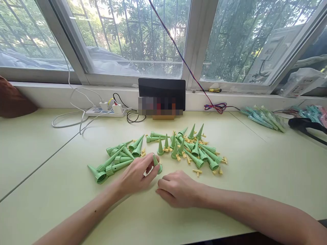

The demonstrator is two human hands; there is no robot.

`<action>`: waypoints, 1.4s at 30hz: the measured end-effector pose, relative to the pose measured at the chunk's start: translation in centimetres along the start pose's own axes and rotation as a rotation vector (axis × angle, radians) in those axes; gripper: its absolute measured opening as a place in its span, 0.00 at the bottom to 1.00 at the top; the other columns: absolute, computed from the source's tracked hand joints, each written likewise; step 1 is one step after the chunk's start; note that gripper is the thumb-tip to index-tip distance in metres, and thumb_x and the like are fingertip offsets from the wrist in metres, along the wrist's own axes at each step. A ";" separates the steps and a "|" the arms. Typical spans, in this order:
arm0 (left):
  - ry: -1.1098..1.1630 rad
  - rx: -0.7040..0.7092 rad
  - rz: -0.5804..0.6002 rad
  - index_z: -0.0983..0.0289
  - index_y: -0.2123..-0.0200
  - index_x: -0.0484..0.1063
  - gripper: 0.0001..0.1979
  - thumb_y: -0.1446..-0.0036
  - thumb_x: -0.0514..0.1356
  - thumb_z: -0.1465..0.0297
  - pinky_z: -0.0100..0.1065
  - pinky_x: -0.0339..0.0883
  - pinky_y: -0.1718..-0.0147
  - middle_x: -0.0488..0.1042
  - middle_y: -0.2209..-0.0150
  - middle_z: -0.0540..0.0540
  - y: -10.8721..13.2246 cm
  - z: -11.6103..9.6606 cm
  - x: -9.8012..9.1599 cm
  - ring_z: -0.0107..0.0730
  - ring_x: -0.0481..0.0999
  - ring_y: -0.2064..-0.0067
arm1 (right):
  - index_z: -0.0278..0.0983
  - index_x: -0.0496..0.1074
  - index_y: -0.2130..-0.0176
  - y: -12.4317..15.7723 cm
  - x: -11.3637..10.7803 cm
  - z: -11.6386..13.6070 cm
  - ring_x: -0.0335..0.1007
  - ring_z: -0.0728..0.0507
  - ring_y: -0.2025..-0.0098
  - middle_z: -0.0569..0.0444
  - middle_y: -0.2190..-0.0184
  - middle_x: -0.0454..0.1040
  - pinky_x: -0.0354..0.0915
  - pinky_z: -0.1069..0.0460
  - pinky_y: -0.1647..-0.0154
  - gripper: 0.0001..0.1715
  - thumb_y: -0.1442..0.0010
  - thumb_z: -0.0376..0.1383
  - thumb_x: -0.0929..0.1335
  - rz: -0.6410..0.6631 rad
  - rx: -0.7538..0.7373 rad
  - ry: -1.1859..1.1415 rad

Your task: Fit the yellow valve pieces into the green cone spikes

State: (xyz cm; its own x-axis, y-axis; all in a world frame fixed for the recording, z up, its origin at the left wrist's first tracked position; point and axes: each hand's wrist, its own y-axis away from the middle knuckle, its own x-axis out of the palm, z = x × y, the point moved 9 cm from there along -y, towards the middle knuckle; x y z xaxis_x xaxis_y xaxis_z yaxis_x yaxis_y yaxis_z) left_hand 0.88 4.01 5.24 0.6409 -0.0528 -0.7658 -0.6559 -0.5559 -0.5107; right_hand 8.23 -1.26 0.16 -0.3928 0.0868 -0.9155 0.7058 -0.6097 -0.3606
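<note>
Between the fingertips of my left hand (141,170) is a green plastic cone spike (155,161) with a ribbed base, its tip pointing up and slightly left. Close by on the right, my right hand (180,189) is closed near the table surface; whatever its fingers hold, if anything, is hidden. Left of my left hand lies a pile of green cone spikes (120,159). Beyond my hands, several more stand upright, such as one green spike (175,150). Small yellow T-shaped valves (197,172) are scattered among the spikes on the right.
A dark-screened tablet (161,89) leans by the window. To its left is a power strip (106,112) with white cables. A cable bundle (217,107), a yellow utility knife (214,90) and plastic-wrapped packs (264,117) are at the right. The table (268,177) has a seam on the left.
</note>
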 end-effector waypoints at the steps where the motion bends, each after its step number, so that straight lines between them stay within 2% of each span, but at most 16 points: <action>1: 0.003 0.010 -0.004 0.62 0.65 0.63 0.04 0.37 0.52 0.74 0.28 0.58 0.77 0.65 0.76 0.46 0.0 -0.1 0.0 0.23 0.61 0.78 | 0.37 0.62 0.71 0.0 0.0 0.0 0.61 0.50 0.77 0.56 0.76 0.70 0.47 0.52 0.74 0.15 0.31 0.37 0.61 -0.001 0.000 0.002; 11: 0.051 0.021 0.000 0.62 0.63 0.60 0.04 0.34 0.50 0.75 0.28 0.62 0.72 0.70 0.64 0.51 0.1 0.1 -0.1 0.23 0.65 0.74 | 0.38 0.61 0.71 -0.1 0.2 -0.1 0.58 0.50 0.78 0.58 0.78 0.69 0.45 0.52 0.74 0.15 0.31 0.37 0.60 0.014 0.025 0.004; 25: 0.048 0.027 0.020 0.62 0.61 0.61 0.04 0.33 0.50 0.75 0.29 0.62 0.70 0.70 0.63 0.50 0.1 -0.1 0.5 0.23 0.67 0.73 | 0.38 0.61 0.72 0.0 0.0 0.0 0.56 0.50 0.78 0.58 0.78 0.68 0.46 0.52 0.75 0.15 0.32 0.36 0.60 0.019 0.022 0.003; 37: 0.046 0.001 0.063 0.62 0.60 0.61 0.05 0.31 0.47 0.74 0.31 0.62 0.67 0.68 0.60 0.53 -0.1 0.1 0.5 0.27 0.67 0.69 | 0.38 0.61 0.72 -0.2 0.0 -0.1 0.59 0.50 0.77 0.57 0.76 0.71 0.47 0.51 0.74 0.15 0.32 0.38 0.61 0.001 0.016 0.029; 42: 0.032 -0.003 0.094 0.62 0.58 0.61 0.04 0.31 0.47 0.73 0.31 0.62 0.68 0.68 0.60 0.53 0.1 0.2 1.0 0.26 0.66 0.72 | 0.38 0.62 0.72 -0.3 -0.2 -0.1 0.61 0.50 0.77 0.57 0.75 0.72 0.47 0.52 0.73 0.16 0.32 0.38 0.60 0.007 0.016 0.037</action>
State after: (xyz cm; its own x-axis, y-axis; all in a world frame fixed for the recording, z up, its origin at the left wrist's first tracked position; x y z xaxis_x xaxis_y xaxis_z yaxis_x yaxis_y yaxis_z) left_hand 1.40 4.09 4.31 0.5893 -0.1315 -0.7971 -0.7125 -0.5498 -0.4360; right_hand 8.14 -0.99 0.46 -0.3650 0.1114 -0.9243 0.6987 -0.6233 -0.3511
